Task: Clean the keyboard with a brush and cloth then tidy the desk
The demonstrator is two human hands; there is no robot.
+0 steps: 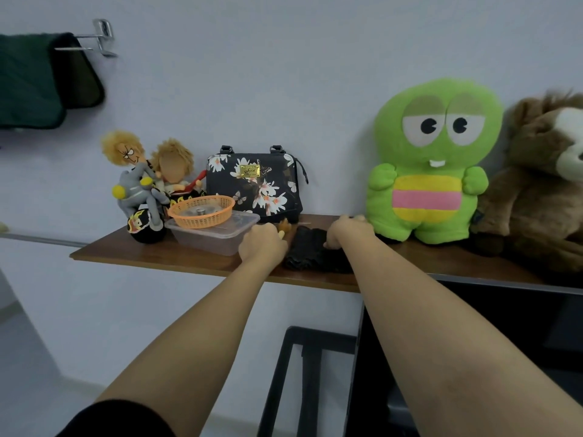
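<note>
Black cloth point(310, 252), bunched, lies on the wooden shelf point(151, 252) between the two hands, its near end at the shelf's front edge and the rest running back toward the wall. The brush point(285, 228) shows only as a tan tuft just past the left knuckles, pointing away from the person, so its long axis appears to run front to back; the handle is hidden.

Left hand point(262, 244): fingers curled into a fist, apparently gripping the brush. It sits between the clear plastic tub point(205, 238) and the cloth.

Right hand point(347, 231): rests on the cloth's right side, thumb against the fabric. The fingers reach over the far side, out of sight, so I cannot tell whether they close on the cloth. The green plush toy point(432, 171) stands just beside this hand.

Judgement: both tools are being collected. The cloth is nearer the right hand, touching it, and the lift should come straight back toward the body. Keyboard not in view.

Risk: the tub with the orange basket point(202, 211) on it is close to the left wrist.
</note>
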